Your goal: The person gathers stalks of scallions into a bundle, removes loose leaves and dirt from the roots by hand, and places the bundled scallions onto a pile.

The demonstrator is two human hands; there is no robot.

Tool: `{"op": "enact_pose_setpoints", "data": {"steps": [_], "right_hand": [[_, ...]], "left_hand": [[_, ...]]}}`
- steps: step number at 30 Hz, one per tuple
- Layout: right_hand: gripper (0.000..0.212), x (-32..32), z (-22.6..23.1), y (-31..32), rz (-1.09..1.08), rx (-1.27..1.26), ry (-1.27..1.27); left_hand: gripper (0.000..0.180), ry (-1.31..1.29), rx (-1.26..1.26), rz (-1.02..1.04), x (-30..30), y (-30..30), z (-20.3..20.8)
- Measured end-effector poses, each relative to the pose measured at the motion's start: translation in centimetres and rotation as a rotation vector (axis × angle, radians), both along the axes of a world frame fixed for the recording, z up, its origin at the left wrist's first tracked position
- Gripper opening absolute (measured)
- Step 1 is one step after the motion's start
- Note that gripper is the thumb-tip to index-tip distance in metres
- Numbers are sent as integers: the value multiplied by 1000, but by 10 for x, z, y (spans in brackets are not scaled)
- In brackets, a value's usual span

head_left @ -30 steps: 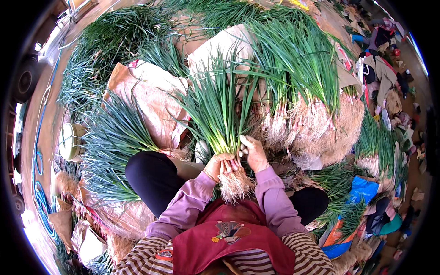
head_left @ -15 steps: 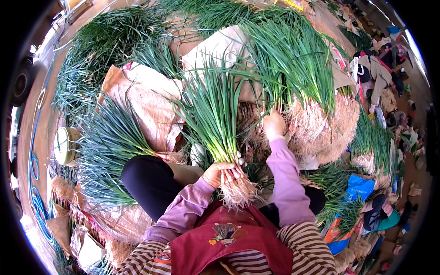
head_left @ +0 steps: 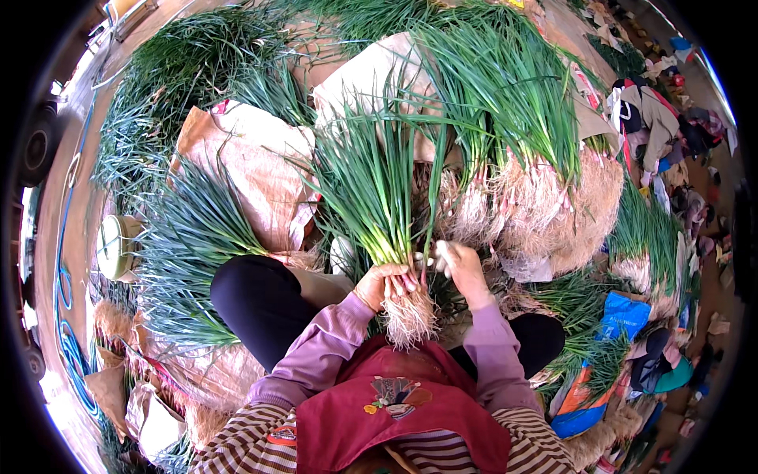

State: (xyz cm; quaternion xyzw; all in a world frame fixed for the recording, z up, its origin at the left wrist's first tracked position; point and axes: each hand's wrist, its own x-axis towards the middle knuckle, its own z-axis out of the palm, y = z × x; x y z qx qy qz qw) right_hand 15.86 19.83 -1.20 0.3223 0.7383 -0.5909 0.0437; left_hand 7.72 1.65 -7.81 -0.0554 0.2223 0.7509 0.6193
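My left hand (head_left: 377, 286) is closed round the lower stems of a bunch of green onions (head_left: 377, 213). The bunch stands upright in front of my lap, with pale tangled roots (head_left: 410, 317) hanging below the fist. Just to its right, my right hand (head_left: 464, 270) is closed, fingertips pinching a single green onion (head_left: 432, 207) against the bunch's right edge. Beyond that hand lies a big heap of green onions (head_left: 521, 103), its roots (head_left: 537, 201) facing me.
More green onions (head_left: 189, 245) lie to the left by my bent knee (head_left: 257, 312). Beige sacking (head_left: 253, 170) covers part of the pile. A pale tub (head_left: 118, 247) stands at far left, near a blue hose (head_left: 63, 276). Other people (head_left: 651, 126) are at far right.
My right hand has moved from the heap's root end back toward me, bringing a single green onion beside the bunch. My left hand still grips the bunch.
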Motion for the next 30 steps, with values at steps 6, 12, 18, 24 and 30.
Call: {"op": "enact_pose_setpoints", "data": {"steps": [6, 12, 18, 24, 30], "right_hand": [[25, -21, 4, -19, 290, 542, -49], [23, -19, -6, -41, 306, 861, 270], [25, 1, -72, 20, 604, 769, -408], [25, 17, 43, 87, -139, 627, -54], [30, 1, 77, 225, -496, 1264, -118]], "left_hand": [[22, 90, -79, -32, 1, -2, 11], [28, 105, -47, -59, -1, -6, 7], [44, -22, 477, 134, -10, -17, 39], [51, 56, 912, 275, -22, -23, 64], [46, -135, 361, 9, -16, -10, 73]]}}
